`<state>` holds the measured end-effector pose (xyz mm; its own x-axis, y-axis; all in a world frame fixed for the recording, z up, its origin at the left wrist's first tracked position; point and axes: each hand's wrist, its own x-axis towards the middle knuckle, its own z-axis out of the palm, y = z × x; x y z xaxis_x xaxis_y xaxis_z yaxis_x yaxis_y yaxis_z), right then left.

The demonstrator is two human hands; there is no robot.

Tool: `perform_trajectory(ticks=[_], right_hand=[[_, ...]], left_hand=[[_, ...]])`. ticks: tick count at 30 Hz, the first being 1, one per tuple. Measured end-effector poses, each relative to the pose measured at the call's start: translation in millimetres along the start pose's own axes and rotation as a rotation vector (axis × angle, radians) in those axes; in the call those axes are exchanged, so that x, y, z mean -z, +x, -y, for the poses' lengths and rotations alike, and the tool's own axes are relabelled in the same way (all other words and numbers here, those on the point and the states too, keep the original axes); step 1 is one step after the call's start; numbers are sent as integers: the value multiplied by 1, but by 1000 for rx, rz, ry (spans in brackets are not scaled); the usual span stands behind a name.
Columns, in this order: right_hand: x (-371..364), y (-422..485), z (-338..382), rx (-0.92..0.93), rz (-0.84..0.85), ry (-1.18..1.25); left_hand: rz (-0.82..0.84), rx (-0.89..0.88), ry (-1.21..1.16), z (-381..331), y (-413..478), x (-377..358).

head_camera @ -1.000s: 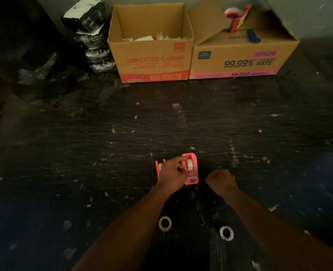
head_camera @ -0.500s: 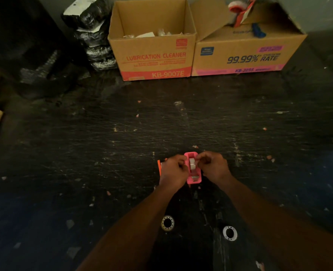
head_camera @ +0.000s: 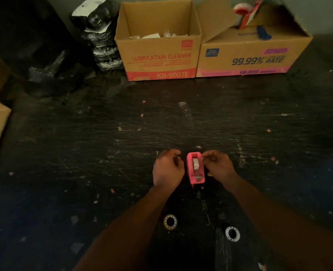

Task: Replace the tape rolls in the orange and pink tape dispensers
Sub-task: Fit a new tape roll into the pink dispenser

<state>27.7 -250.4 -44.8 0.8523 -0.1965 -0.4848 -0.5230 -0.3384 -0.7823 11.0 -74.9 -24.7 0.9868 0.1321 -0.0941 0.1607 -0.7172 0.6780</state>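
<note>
- Head view: the pink tape dispenser (head_camera: 195, 167) stands on the dark scuffed tabletop (head_camera: 103, 143), directly between the two hands, with its long axis running away from the person, one short end toward the wrists and the other toward the boxes.
- A pale tape roll (head_camera: 196, 163) sits in the dispenser's well; whether it is fully seated cannot be told.
- The left hand (head_camera: 168, 170) is just beside the dispenser's left wall, fingers loosely curled and holding nothing that can be seen; a narrow gap seems to separate it from the pink plastic.
- The right hand (head_camera: 217, 165) is at the right wall, thumb and forefinger drawn together at the upper rim near the roll. It may be pinching the tape's free end, but the light is too dim to be sure.
- The orange dispenser is not visible here; it may be hidden behind the left hand.
- Two bare roll cores lie nearer the person: a yellowish core (head_camera: 170, 222) under the left forearm's line and a white core (head_camera: 232, 233) to its right, both well apart from the dispenser.
- Judgement: the right hand is nearer the roll, so any pull of tape along the long axis toward the near end falls to it, with the left hand steadying the body.
- Far edge: the "LUBRICATION CLEANER" box (head_camera: 158, 55) and the "99.99% RATE" box (head_camera: 253, 57).
</note>
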Motion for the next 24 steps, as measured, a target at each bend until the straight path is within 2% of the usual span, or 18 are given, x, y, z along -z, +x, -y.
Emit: perform_trajectory(ticks=[3,7,10,14,24], right_hand=[[1,3,3,-61,18,50],[-2,5,1,-102,48,83],[-5,7,0,-117,50,71],[-4,6,0,-124,45,71],[-5,9,-3,-129,53,60]], left_hand=[[-83,93,21,21,6,11],[54,347,-26,43,6,18],[110,439,-141,49,7,16],[108,456,-215,48,13,12],[115,386,-167,47,19,10]])
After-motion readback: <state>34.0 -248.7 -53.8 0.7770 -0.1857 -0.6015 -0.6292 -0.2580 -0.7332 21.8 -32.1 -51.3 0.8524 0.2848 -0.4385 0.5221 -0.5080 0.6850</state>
